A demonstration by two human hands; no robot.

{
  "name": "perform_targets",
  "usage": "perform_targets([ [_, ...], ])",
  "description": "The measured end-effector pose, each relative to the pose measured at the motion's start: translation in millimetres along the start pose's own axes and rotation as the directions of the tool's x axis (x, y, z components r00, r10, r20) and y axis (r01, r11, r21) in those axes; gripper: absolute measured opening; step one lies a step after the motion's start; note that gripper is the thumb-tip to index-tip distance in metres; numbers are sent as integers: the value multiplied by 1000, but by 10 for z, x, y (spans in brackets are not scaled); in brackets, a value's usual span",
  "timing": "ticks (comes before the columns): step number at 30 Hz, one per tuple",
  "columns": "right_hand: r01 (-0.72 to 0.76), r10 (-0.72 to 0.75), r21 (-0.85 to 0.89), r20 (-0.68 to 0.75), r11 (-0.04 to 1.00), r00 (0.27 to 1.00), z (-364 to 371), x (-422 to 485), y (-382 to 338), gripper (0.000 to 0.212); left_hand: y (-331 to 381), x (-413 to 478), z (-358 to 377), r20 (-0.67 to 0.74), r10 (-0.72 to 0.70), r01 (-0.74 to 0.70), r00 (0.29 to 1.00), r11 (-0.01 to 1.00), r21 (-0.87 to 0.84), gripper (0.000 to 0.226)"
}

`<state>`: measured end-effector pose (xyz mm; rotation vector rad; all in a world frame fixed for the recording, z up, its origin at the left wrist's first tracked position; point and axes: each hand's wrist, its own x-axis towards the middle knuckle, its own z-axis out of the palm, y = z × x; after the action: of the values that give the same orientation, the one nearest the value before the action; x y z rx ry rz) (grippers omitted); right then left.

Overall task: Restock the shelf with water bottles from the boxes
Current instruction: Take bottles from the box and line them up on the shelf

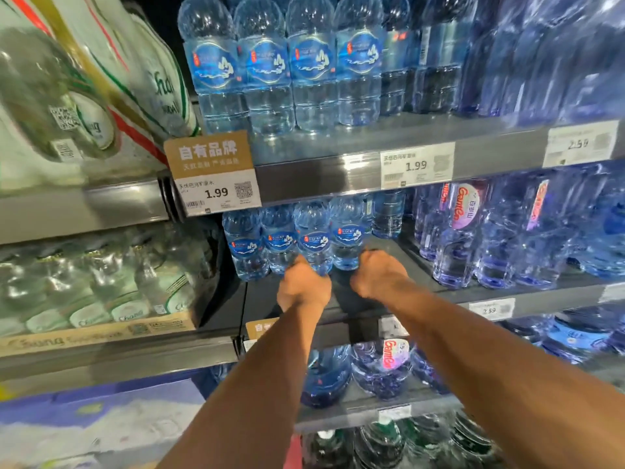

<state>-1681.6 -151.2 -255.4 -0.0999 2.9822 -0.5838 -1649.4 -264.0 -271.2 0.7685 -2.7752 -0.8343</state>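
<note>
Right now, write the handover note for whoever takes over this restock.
Left hand grips the third bottle low down, third of four on the middle shelf.
Right hand is curled against the fourth bottle; grip unclear.
Done: the four stand set back on that shelf; the upper shelf carries its own front row.
Left: fill the bare front of the middle shelf. No box plainly in view.

Middle shelf (419, 269): a row of four blue-labelled water bottles (243, 247) is shown at the far left. The base of the third bottle (313, 245) is gripped by the left hand (302, 287). The right hand (378, 275), fingers curled, is held at the fourth bottle (346, 231); contact is obscured. A price tag (216, 192) marked 1.99 is fixed above.
</note>
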Motion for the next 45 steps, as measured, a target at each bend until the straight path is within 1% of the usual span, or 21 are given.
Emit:
perform_targets([
  [2, 69, -63, -100, 57, 993, 996, -82, -147, 38, 37, 27, -186, -71, -8, -16, 16, 1000, 998, 68, 40],
  [5, 183, -162, -186, 119, 965, 980, -135, -369, 145, 37, 62, -505, -136, 44, -84, 76, 996, 985, 157, 40],
  [10, 251, -224, -231, 134, 940, 965, -262, -712, 207, 36, -30, -961, -224, 72, -9, -17, 997, 937, 350, 37],
  [12, 268, -239, -252, 138, 930, 961, -289, -868, 196, 37, -96, -1110, -299, 77, 13, -42, 997, 920, 391, 36],
  [16, 265, -238, -267, 132, 927, 962, -336, -1180, 164, 37, -178, -1332, -458, 72, 43, -69, 996, 911, 407, 36],
  [19, 257, -234, -270, 112, 928, 966, -320, -1446, 142, 35, -282, -1502, -562, 99, 78, -112, 992, 907, 406, 38],
  [22, 253, -231, -306, 107, 918, 967, -194, -1736, 120, 40, -462, -1773, -658, 112, 130, -166, 985, 892, 421, 39],
  [24, 243, -214, -325, 122, 914, 969, -77, -1970, 111, 42, -627, -1994, -689, 129, 140, -182, 982, 888, 422, 39],
  [28, 242, -189, -358, 176, 902, 966, 192, -2439, 116, 40, -1011, -2390, -716, 137, 160, -201, 977, 906, 373, 32],
  [31, 215, -126, -387, 243, 897, 962, 390, -2750, 121, 42, -1246, -2637, -687, 158, 180, -229, 971, 894, 386, 30],
  [33, 192, -95, -377, 260, 906, 961, 523, -2926, 142, 40, -1383, -2776, -622, 198, 168, -235, 966, 889, 393, 28],
  [37, 207, -95, -383, 292, 900, 952, 781, -3205, 268, 37, -1660, -2960, -379, 268, 123, -221, 956, 901, 374, 26],
  [41, 207, -74, -376, 338, 903, 938, 1056, -3306, 456, 39, -1841, -3047, -107, 359, 79, -226, 930, 892, 392, 36],
  [45, 201, -33, -377, 406, 904, 913, 1351, -3282, 628, 28, -2018, -3070, 198, 416, 24, -203, 909, 897, 392, 36],
])
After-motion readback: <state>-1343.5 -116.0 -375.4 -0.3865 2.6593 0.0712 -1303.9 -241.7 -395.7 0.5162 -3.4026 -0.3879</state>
